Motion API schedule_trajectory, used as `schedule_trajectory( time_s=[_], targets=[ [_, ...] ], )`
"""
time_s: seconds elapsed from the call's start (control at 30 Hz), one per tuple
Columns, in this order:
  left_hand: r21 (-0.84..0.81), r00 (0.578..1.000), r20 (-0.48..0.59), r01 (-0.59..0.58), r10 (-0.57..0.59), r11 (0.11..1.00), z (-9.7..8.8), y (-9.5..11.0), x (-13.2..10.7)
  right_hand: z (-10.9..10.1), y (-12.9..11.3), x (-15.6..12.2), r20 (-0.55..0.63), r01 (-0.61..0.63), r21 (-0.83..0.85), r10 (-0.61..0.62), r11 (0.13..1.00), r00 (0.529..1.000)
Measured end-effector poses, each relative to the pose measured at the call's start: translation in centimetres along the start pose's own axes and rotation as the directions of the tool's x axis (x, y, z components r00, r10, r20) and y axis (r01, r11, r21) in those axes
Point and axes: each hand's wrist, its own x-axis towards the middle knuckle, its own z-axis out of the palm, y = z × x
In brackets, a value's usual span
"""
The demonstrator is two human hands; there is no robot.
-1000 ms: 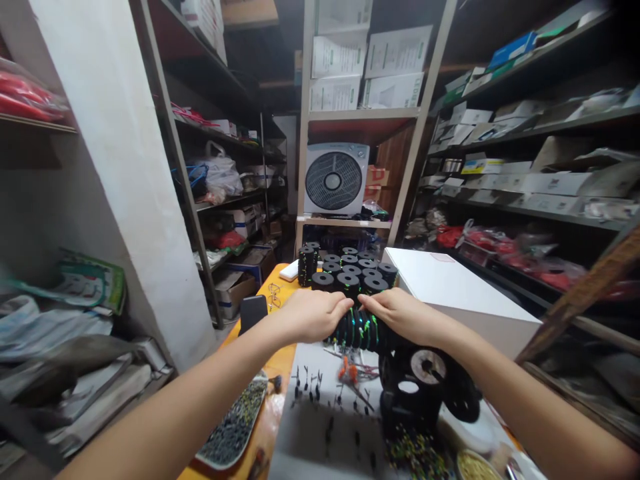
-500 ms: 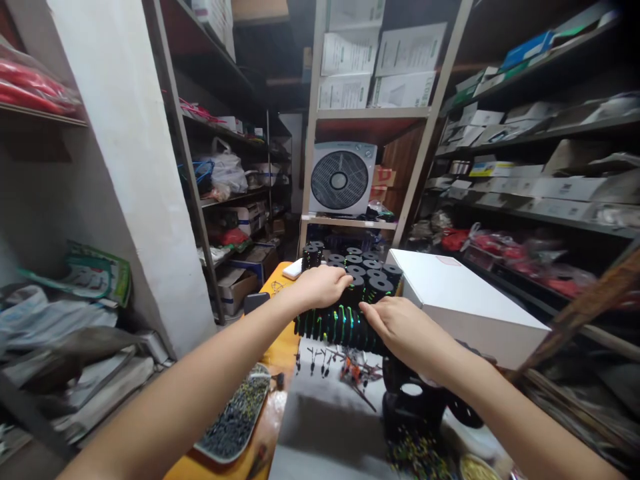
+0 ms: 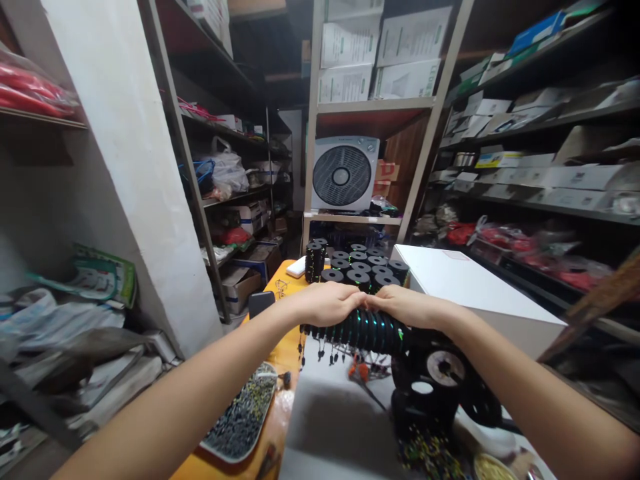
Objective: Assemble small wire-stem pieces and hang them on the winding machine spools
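A row of black discs [image 3: 367, 331] lies sideways in front of me, with green-blue glints along it. Small black connectors [image 3: 331, 357] dangle on short leads below its left part. My left hand [image 3: 330, 303] comes over the top of the row from the left, fingers pressed together. From the right, my right hand [image 3: 407, 307] reaches the same spot, also closed. The two hands' fingertips meet above the middle of the row. What they pinch, if anything, is too small to make out. The row's right end adjoins a black device [image 3: 425, 367] with a pale round hub.
Upright stacks of black discs [image 3: 357, 275] stand behind my hands, beside a white box [image 3: 480, 280]. A tray of small black parts [image 3: 240, 427] sits at left on the orange tabletop [image 3: 287, 393]. A box fan [image 3: 343, 175] stands on the shelf ahead.
My hands have come together; before, they were apart, with the left farther back and the right lower. The row of discs now appears more level and shows more of its right end.
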Motion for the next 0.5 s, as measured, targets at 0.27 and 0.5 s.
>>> schedule_trajectory(
  time_s=[0.27,0.5],
  targets=[
    [-0.393,0.954,-0.297,-0.085,-0.039,0.916,-0.6,-0.1,-0.1,0.8,-1.7,-1.9,-0.269,0.043,-0.051,-0.055,0.998,0.962],
    [-0.588,0.577,-0.701,-0.135,-0.419,0.797,4.1,-2.8,-8.4,3.6,-3.3,-3.7,-0.337,0.071,-0.195,-0.135,0.978,0.932]
  ],
)
